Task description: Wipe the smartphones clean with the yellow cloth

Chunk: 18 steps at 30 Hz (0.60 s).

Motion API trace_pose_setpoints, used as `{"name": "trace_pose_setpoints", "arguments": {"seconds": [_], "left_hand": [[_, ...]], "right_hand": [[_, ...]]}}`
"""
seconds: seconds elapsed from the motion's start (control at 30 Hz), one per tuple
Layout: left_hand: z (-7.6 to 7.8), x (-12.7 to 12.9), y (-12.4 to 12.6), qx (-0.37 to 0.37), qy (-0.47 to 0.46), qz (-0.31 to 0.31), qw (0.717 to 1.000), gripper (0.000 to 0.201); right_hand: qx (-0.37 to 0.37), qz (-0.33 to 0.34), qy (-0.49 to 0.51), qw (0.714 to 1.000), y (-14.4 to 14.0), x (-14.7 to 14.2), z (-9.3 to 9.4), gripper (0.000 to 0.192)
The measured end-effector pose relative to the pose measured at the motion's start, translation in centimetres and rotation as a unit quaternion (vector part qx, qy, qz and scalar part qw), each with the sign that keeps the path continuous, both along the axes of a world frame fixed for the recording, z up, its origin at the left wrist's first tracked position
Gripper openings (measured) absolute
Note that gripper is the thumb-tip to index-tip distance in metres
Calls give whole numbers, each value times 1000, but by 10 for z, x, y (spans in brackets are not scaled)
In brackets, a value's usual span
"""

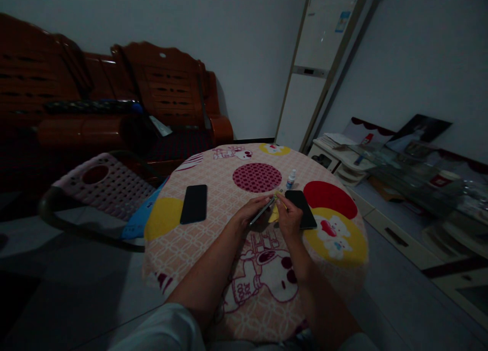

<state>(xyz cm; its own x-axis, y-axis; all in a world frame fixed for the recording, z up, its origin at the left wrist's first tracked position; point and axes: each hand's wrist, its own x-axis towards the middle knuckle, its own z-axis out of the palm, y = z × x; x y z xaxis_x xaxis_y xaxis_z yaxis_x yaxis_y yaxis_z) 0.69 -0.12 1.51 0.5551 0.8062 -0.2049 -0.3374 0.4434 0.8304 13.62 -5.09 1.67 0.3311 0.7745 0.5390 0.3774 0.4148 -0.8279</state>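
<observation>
- Two bare hands meet over the middle of the round bench (213,188), which wears a pink patterned cloth with yellow and red circles.
- Left hand (253,211): its fingers are closed around a dark phone (262,212), held tilted off the cloth with one end raised toward the right hand.
- Right hand (288,217): its fingers pinch a small yellow cloth (273,214) against the raised end of that phone; the fold is partly hidden, so how much of the screen it covers cannot be told.
- A second phone (301,208) lies flat just right of the right hand, partly under it; a third phone (194,203) lies flat well to the left, apart from both hands.
- A small white bottle (291,178) with a blue cap stands upright just beyond the hands, on the far side.
- Judged from this grip, the step in hand is wiping the held phone's face with the cloth.
- The next stroke would call for a steady left-hand hold while the right draws the cloth along the glass, keeping clear of the bottle so it is not tipped.
- A perforated pink chair (102,183) sits at the near left, a wooden sofa (168,86) beyond it.
</observation>
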Motion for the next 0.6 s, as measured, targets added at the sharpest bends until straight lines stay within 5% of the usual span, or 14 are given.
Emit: {"name": "trace_pose_setpoints", "arguments": {"seconds": [0.17, 0.4, 0.6], "left_hand": [[-9, -2, 6, 39, 5, -3, 999, 39], [-11, -3, 5, 36, 27, -55, 997, 49], [-8, -2, 6, 48, 0, -28, 998, 42]], "right_hand": [[2, 38, -16, 999, -2, -3, 2, 28], [1, -50, -1, 999, 0, 11, 5, 31], [-7, 36, 16, 999, 0, 0, -2, 29]]}}
